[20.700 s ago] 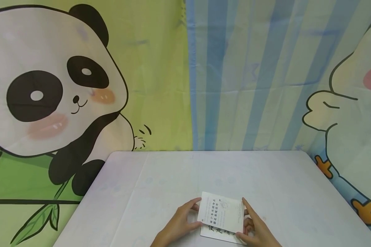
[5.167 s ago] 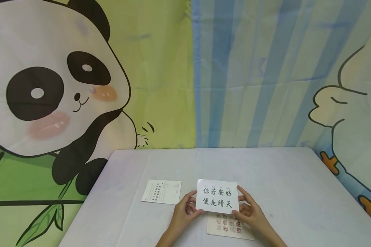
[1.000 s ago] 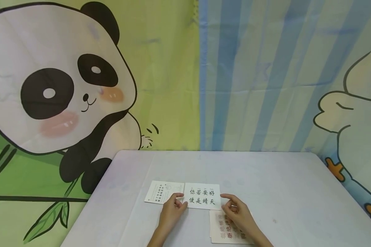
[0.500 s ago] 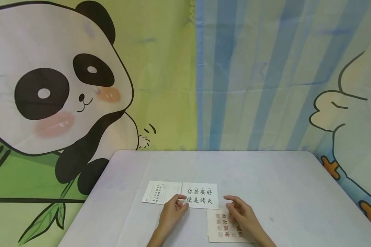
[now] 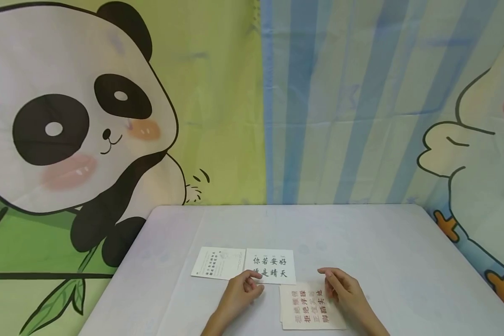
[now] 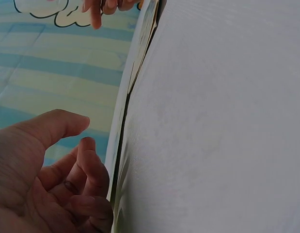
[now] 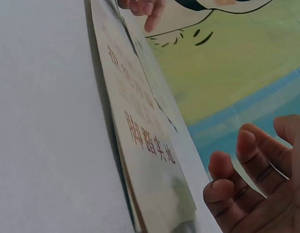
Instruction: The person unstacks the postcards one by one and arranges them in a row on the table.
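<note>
A white card with bold black characters (image 5: 274, 261) lies flat on the table, its left edge against a card with small black print (image 5: 222, 263). My left hand (image 5: 237, 296) hovers at its lower left corner with loosely bent fingers, covering one character. In the left wrist view, thumb and fingers of the left hand (image 6: 57, 179) are apart and hold nothing. Nearer me is a small pile of cards with red characters (image 5: 304, 310) on top. Over its right side my right hand (image 5: 348, 296) hangs, fingers loosely bent. The right wrist view shows that hand beside the pile (image 7: 140, 126), holding nothing.
The white table (image 5: 386, 252) reaches back to a hanging cloth (image 5: 319, 116) with blue stripes and a cartoon panda (image 5: 71, 126). Its rear edge is straight with rounded corners.
Earlier both hands lifted a card off the pile, then carried the bold-lettered card beside it. Since a second ago both hands have let go; the right has moved right, the left slightly toward me.
</note>
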A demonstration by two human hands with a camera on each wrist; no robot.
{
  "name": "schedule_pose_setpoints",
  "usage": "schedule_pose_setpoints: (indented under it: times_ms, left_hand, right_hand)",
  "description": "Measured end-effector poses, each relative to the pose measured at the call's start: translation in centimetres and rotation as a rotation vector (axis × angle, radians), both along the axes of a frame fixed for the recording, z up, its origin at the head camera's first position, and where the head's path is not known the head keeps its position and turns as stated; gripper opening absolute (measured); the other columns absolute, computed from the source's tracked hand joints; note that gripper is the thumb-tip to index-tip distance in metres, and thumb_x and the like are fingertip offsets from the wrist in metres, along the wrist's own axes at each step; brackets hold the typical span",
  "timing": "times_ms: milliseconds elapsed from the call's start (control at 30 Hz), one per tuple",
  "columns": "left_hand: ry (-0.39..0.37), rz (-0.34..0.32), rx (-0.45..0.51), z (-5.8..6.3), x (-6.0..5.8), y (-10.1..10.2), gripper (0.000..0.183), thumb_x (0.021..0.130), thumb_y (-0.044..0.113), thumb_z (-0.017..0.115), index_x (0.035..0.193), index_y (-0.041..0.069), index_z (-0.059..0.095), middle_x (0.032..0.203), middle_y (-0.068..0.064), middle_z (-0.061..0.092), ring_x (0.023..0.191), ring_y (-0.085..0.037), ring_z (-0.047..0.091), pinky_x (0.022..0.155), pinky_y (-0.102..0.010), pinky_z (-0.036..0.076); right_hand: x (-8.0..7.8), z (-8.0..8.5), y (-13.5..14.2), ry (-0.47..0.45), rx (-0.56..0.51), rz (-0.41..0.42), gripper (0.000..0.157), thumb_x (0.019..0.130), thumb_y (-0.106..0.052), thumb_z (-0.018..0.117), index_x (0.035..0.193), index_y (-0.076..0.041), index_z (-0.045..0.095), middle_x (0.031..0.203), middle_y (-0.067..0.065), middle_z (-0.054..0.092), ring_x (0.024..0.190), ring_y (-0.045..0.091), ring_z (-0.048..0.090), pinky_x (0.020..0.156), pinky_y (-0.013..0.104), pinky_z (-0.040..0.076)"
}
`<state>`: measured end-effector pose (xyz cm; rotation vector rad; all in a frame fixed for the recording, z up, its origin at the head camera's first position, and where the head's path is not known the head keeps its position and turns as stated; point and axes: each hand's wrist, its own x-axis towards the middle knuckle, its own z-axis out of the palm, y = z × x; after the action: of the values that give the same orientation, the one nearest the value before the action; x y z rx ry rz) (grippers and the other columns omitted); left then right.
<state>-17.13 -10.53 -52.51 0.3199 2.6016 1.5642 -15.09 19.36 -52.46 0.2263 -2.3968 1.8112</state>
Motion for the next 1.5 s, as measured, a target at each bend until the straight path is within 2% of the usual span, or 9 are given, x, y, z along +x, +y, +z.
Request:
schedule_pose_setpoints:
  times_ms: [133,267,400,467,600,767,1100,1233,1500]
  left_hand:
    - [0.006,-0.016,-0.004,0.0,0.1,0.0,0.025,0.085,0.018,0.073,0.106,0.006,0.067,0.075,0.006,0.056,0.056,-0.003,0.052,0.049,-0.018,0.042]
    - [0.016,-0.052,0.01,0.0,0.2,0.1,0.026,0.083,0.02,0.076,0.105,0.008,0.067,0.075,0.007,0.057,0.057,-0.003,0.052,0.051,-0.018,0.042]
    - [0.028,-0.123,0.016,-0.1,0.4,0.2,0.03,0.082,0.024,0.078,0.107,0.01,0.067,0.077,0.009,0.059,0.061,-0.001,0.051,0.054,-0.018,0.042]
    - [0.024,-0.16,0.021,-0.2,0.5,0.3,0.033,0.081,0.025,0.078,0.108,0.01,0.067,0.078,0.01,0.06,0.061,-0.001,0.05,0.055,-0.017,0.042]
    - [0.012,-0.224,0.007,-0.2,0.7,0.7,0.038,0.08,0.028,0.08,0.111,0.01,0.067,0.081,0.009,0.06,0.06,0.0,0.049,0.053,-0.017,0.041]
    - [0.066,-0.266,-0.105,-0.3,1.0,1.1,0.05,0.075,0.038,0.083,0.114,0.012,0.067,0.083,0.015,0.059,0.059,0.004,0.046,0.055,-0.015,0.04]
    - [0.182,-0.369,-0.388,-0.4,1.6,1.7,0.095,0.055,0.055,0.089,0.133,0.014,0.054,0.09,0.025,0.046,0.072,0.008,0.039,0.062,-0.011,0.035]
    - [0.219,-0.357,-0.432,-0.7,1.7,2.0,0.095,0.057,0.057,0.087,0.134,0.011,0.054,0.087,0.023,0.042,0.072,0.008,0.037,0.062,-0.012,0.034]
    - [0.28,-0.33,-0.421,-0.9,1.9,2.0,0.086,0.061,0.056,0.086,0.131,0.013,0.057,0.084,0.021,0.044,0.071,0.008,0.037,0.063,-0.012,0.035]
  right_hand:
    - [0.1,0.0,0.8,-0.017,0.044,-0.094,0.024,0.102,-0.016,0.05,0.109,-0.002,0.068,0.067,0.006,0.054,0.054,0.015,0.049,0.047,0.026,0.044]
    - [0.4,0.0,1.9,-0.063,0.08,-0.13,0.022,0.101,-0.018,0.054,0.108,-0.003,0.069,0.068,0.006,0.055,0.056,0.014,0.049,0.049,0.025,0.043]
    - [0.7,0.0,3.2,-0.173,0.084,-0.087,0.025,0.099,-0.019,0.058,0.113,0.0,0.065,0.075,0.005,0.058,0.06,0.012,0.052,0.053,0.024,0.045]
    - [0.8,-0.1,3.9,-0.189,0.097,-0.04,0.027,0.097,-0.015,0.059,0.116,0.004,0.063,0.08,0.005,0.06,0.063,0.011,0.053,0.053,0.024,0.047]
    - [0.9,-0.6,5.0,-0.142,0.133,0.06,0.032,0.093,-0.009,0.065,0.119,0.009,0.059,0.089,0.006,0.06,0.067,0.007,0.054,0.053,0.024,0.048]
    - [0.8,-1.1,5.6,-0.048,0.147,0.141,0.036,0.089,-0.007,0.069,0.118,0.011,0.06,0.098,0.012,0.057,0.074,0.004,0.052,0.057,0.021,0.049]
    - [0.9,-1.4,5.3,0.028,0.247,0.106,0.024,0.092,-0.007,0.065,0.112,0.005,0.068,0.098,0.01,0.057,0.076,0.002,0.047,0.06,0.021,0.046]
    - [0.9,-1.5,5.1,0.024,0.245,0.092,0.025,0.09,-0.006,0.067,0.112,0.006,0.068,0.096,0.009,0.056,0.077,0.001,0.046,0.062,0.02,0.046]
    - [1.0,-1.8,5.0,-0.003,0.248,0.071,0.023,0.091,-0.009,0.068,0.111,0.001,0.07,0.098,0.006,0.056,0.076,0.003,0.047,0.062,0.02,0.045]
